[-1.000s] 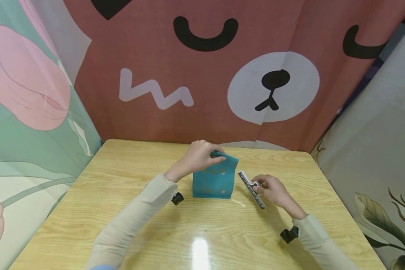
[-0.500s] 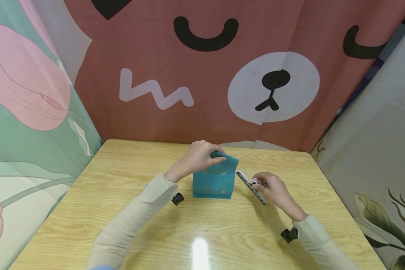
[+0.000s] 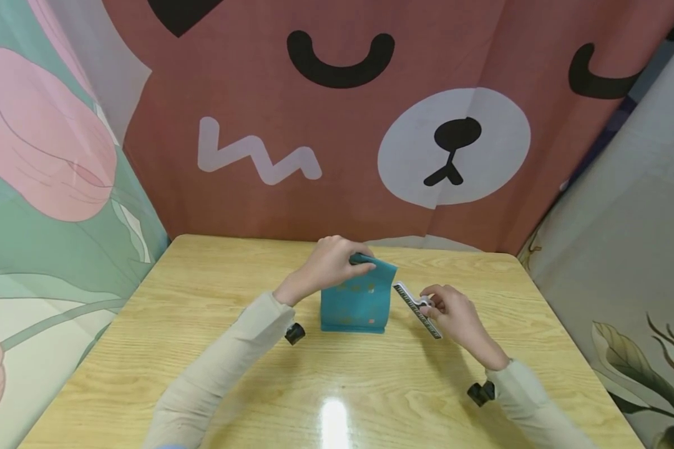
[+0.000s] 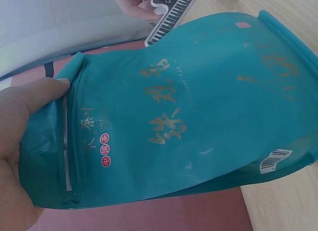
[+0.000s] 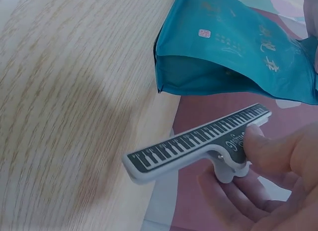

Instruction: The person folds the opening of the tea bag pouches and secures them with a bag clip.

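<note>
A teal tea bag point(image 3: 355, 307) with gold characters stands upright on the table. My left hand point(image 3: 332, 262) pinches its folded-over top. In the left wrist view the tea bag point(image 4: 169, 121) shows a rolled top edge under the thumb point(image 4: 47, 89). To the right, my right hand point(image 3: 455, 315) holds a long sealing clip point(image 3: 417, 310) by its handle, between thumb and fingers. The clip point(image 5: 198, 141) is white with a black-and-white piano-key print, and its long bar slants beside the bag, apart from it.
The wooden table point(image 3: 202, 349) runs back to a hanging curtain point(image 3: 247, 206) with a bear print. Patterned cloths point(image 3: 623, 249) hang at both sides. A small black camera point(image 3: 481, 393) sits on the right wrist, another camera point(image 3: 294, 333) on the left.
The clip has tilted slightly and its near end has come up a little in my right hand, its far end shifting slightly toward the bag. The left hand and the bag stay in place.
</note>
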{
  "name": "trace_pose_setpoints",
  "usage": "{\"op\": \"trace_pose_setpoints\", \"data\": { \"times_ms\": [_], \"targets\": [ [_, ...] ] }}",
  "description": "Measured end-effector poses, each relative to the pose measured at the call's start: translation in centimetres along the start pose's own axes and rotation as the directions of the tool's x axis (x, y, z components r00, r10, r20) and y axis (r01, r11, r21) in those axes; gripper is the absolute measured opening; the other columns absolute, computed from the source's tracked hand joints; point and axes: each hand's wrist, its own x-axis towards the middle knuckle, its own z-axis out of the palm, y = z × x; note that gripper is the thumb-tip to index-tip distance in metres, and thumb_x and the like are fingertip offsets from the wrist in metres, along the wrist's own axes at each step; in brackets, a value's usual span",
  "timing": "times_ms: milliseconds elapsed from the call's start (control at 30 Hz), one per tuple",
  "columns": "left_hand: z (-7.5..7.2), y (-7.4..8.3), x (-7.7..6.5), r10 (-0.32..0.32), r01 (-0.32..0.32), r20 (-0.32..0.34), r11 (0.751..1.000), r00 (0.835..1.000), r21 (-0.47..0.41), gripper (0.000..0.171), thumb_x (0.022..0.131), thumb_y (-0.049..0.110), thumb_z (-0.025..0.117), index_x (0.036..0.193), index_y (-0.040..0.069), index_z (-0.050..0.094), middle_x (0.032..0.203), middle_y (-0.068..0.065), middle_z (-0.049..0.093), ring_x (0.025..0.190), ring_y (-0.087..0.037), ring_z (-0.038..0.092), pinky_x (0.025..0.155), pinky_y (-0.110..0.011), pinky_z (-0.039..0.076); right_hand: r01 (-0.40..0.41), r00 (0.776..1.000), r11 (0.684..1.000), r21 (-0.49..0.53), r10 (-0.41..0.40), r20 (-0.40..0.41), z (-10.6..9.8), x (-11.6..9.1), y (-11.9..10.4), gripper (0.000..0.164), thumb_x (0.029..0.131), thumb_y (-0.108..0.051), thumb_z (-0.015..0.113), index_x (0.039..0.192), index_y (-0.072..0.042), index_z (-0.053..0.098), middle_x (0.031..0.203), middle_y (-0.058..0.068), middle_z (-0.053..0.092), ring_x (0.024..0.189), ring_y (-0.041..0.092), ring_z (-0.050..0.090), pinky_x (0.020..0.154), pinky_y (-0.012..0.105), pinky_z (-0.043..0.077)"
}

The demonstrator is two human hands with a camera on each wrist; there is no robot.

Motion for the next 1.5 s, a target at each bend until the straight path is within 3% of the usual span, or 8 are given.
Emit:
{"op": "trace_pose_setpoints", "data": {
  "times_ms": [433, 767, 1200, 1500],
  "targets": [
    [-0.01, -0.05, -0.06, -0.006, 0.006, 0.007, 1.0, 1.0, 0.005, 0.018, 0.091, 0.028, 0.074, 0.103, 0.016, 0.078, 0.087, 0.005, 0.074, 0.05, 0.003, 0.05, 0.049, -0.022, 0.039, -0.024, 1.0, 0.999, 0.035, 0.025, -0.005, -0.13, -0.04, -0.22, 0.023, 0.086, -0.003, 0.076, 0.107, 0.0, 0.068, 0.085, 0.005, 0.06, 0.073, 0.018, 0.063, 0.066, 0.039, 0.053],
    [-0.06, 0.04, -0.16, 0.001, -0.001, -0.003, 1.0, 1.0, 0.012, 0.017, 0.091, 0.028, 0.075, 0.102, 0.016, 0.079, 0.089, 0.005, 0.074, 0.052, 0.003, 0.052, 0.05, -0.022, 0.04, 0.063, 0.989, 0.998, 0.025, -0.059, -0.136, -0.27, -0.07, -0.15, 0.023, 0.083, 0.001, 0.077, 0.104, -0.001, 0.068, 0.086, 0.007, 0.061, 0.074, 0.021, 0.063, 0.066, 0.038, 0.054],
    [-0.06, 0.01, -0.08, 0.005, -0.005, -0.01, 1.0, 1.0, 0.022, 0.017, 0.09, 0.028, 0.076, 0.102, 0.016, 0.079, 0.089, 0.006, 0.074, 0.053, 0.003, 0.052, 0.049, -0.021, 0.039, 0.049, 0.981, 0.999, -0.005, -0.049, -0.19, -0.5, -0.27, -0.39, 0.024, 0.081, 0.001, 0.078, 0.103, -0.002, 0.069, 0.088, 0.009, 0.064, 0.074, 0.023, 0.065, 0.066, 0.044, 0.054],
    [-0.04, 0.04, -0.16, 0.002, -0.002, -0.004, 1.0, 1.0, 0.005, 0.017, 0.09, 0.027, 0.075, 0.103, 0.015, 0.079, 0.09, 0.004, 0.074, 0.053, 0.004, 0.052, 0.049, -0.022, 0.041, 0.099, 0.954, 0.994, -0.04, -0.106, -0.282, -0.49, -0.14, -0.6, 0.026, 0.074, 0.003, 0.083, 0.097, -0.005, 0.072, 0.084, 0.004, 0.065, 0.071, 0.02, 0.067, 0.062, 0.038, 0.053]
  ]
}}
